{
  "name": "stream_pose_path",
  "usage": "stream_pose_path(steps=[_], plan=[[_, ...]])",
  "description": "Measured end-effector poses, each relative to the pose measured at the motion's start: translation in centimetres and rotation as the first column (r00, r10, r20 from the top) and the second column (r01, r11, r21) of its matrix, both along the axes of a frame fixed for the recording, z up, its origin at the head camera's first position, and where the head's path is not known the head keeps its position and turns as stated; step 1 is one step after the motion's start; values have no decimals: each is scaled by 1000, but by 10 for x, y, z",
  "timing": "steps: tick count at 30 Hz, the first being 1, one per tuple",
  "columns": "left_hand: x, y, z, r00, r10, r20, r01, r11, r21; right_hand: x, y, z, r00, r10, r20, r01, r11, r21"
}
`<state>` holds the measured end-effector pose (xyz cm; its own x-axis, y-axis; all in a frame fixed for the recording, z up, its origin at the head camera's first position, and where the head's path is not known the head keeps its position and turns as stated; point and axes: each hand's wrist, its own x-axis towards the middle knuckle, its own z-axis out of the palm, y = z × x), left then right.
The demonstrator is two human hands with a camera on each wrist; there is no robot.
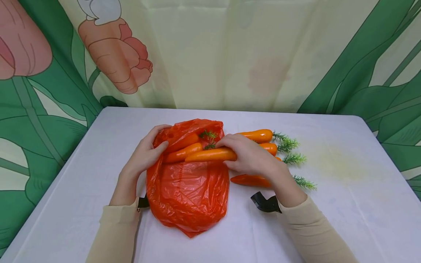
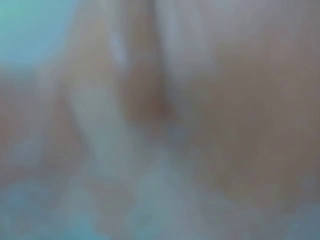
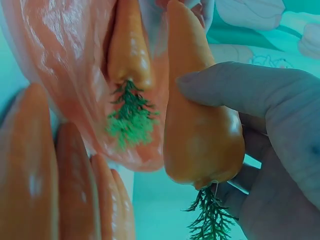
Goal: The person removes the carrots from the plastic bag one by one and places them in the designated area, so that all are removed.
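A red plastic bag (image 1: 192, 204) lies on the table, its mouth spread open. My left hand (image 1: 143, 153) grips the bag's left rim, thumb inside and fingers outside. In my right hand (image 1: 251, 155) is an orange carrot (image 1: 208, 155) with green leaves, its narrow end pointing left over the bag's mouth. The right wrist view shows the thumb on top of this carrot and fingers beneath it. Inside the bag, other carrots (image 1: 184, 151) lie with their leafy tops (image 1: 208, 135) to the right. The left wrist view is a blur.
Several more carrots (image 1: 260, 136) lie in a row right of the bag, leaves (image 1: 294, 159) pointing right, partly hidden by the right hand and forearm. A white cloth covers the table (image 1: 348, 204). Behind it hangs a printed curtain (image 1: 230, 54).
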<state>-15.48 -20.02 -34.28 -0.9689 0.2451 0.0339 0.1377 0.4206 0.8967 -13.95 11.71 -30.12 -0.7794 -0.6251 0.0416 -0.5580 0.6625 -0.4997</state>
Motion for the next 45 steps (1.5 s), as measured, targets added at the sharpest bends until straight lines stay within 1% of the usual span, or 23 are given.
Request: stream_pose_path(steps=[6, 10, 17, 23, 28, 32, 38, 40, 45], plan=[[0, 1, 0, 1000, -1, 6, 1, 1000, 10, 2, 11, 11, 999, -40, 17, 40, 999, -1], [0, 1, 0, 1000, -1, 8, 1, 1000, 13, 1, 21, 17, 998, -57, 1, 57, 998, 16], [-1, 2, -1, 1000, 2, -1, -2, 1000, 6, -2, 45, 24, 997, -76, -7, 76, 997, 17], [0, 1, 0, 1000, 7, 14, -7, 1000, 4, -3, 66, 28, 995, -103, -1, 103, 993, 49], [0, 1, -2, 1000, 5, 13, -5, 1000, -2, -4, 83, 27, 991, -134, 9, 133, 989, 62], [0, 1, -2, 1000, 0, 8, 0, 1000, 3, -6, 96, 24, 989, -146, -2, 145, 988, 60], [-1, 1, -1, 1000, -2, 14, 2, 1000, 12, -11, 116, 18, 989, -145, -26, 146, 988, 47], [-1, 1, -1, 1000, -2, 17, 2, 1000, 12, -12, 122, 16, 988, -153, -25, 154, 987, 39], [0, 1, 0, 1000, -2, 2, 2, 1000, -2, -18, 137, 10, 984, -178, -17, 178, 984, 6]])
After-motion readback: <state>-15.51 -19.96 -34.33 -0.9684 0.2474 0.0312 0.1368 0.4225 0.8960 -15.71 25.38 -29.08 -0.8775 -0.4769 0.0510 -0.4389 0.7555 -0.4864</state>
